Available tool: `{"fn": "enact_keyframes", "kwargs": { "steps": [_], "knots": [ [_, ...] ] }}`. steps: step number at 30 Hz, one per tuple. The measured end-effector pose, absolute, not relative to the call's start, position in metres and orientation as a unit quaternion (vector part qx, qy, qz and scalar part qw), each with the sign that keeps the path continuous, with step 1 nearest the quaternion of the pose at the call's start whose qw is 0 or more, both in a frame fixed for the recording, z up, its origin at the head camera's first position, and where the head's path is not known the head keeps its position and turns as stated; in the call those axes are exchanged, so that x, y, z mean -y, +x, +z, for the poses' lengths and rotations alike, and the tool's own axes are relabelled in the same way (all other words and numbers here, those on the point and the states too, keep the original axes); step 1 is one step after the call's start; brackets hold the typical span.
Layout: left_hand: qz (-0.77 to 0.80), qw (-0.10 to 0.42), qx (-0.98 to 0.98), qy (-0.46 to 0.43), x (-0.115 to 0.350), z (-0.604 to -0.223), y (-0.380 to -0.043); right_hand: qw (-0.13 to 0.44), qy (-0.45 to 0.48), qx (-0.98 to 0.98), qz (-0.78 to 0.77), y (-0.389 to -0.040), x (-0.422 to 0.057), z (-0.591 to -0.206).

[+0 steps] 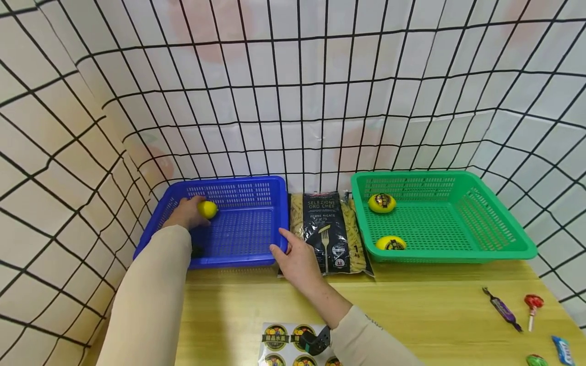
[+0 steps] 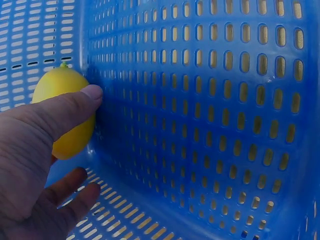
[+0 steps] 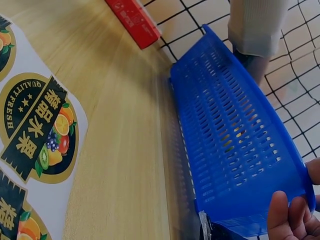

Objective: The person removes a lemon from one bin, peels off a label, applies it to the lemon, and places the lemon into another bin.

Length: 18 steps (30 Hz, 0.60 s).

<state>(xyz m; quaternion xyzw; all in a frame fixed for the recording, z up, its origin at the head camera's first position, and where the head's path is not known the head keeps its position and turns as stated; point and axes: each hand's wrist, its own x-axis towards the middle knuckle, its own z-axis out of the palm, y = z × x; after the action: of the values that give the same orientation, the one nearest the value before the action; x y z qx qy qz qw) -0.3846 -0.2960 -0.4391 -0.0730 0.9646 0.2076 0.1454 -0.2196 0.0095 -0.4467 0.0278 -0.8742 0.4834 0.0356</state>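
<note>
Inside the blue basket (image 1: 238, 234), on its left, my left hand (image 1: 185, 213) holds a yellow lemon (image 1: 208, 209). The left wrist view shows my thumb laid across the lemon (image 2: 62, 82), close to the perforated wall, with its small green tip upward. My right hand (image 1: 298, 260) grips the basket's rim at the near right corner. In the right wrist view, fingers (image 3: 280, 212) bend around that blue rim. Two yellow lemons with black-and-gold stickers, one toward the back (image 1: 382, 203) and one at the front (image 1: 390, 243), lie at the left of the green basket (image 1: 462, 218).
A bag of penne pasta (image 1: 326, 234) lies between the baskets. A sheet of round fruit stickers (image 1: 284, 351) is at the table's front. Wrapped sweets (image 1: 502, 310) and a red lollipop (image 1: 533, 301) lie at right. Black wire grid (image 1: 320, 101) encloses the back and sides. A red box (image 3: 134, 22) shows in the right wrist view.
</note>
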Motion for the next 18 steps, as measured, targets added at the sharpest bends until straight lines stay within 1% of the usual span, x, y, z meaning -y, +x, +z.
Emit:
{"fn": "enact_keyframes", "kwargs": {
  "steps": [5, 13, 18],
  "knots": [
    [0.200, 0.138, -0.967, -0.080, 0.2922, -0.4367, -0.3846, 0.039, 0.027, 0.874, 0.483, -0.2207, -0.0101, -0.4465],
    [0.204, 0.124, -0.969, -0.062, 0.2930, -0.4382, -0.3843, 0.028, 0.028, 0.873, 0.487, -0.2190, -0.0085, -0.4471],
    [0.201, 0.114, -0.972, -0.053, 0.2873, -0.4357, -0.3845, 0.033, 0.027, 0.874, 0.484, -0.2183, -0.0084, -0.4459]
  ]
}}
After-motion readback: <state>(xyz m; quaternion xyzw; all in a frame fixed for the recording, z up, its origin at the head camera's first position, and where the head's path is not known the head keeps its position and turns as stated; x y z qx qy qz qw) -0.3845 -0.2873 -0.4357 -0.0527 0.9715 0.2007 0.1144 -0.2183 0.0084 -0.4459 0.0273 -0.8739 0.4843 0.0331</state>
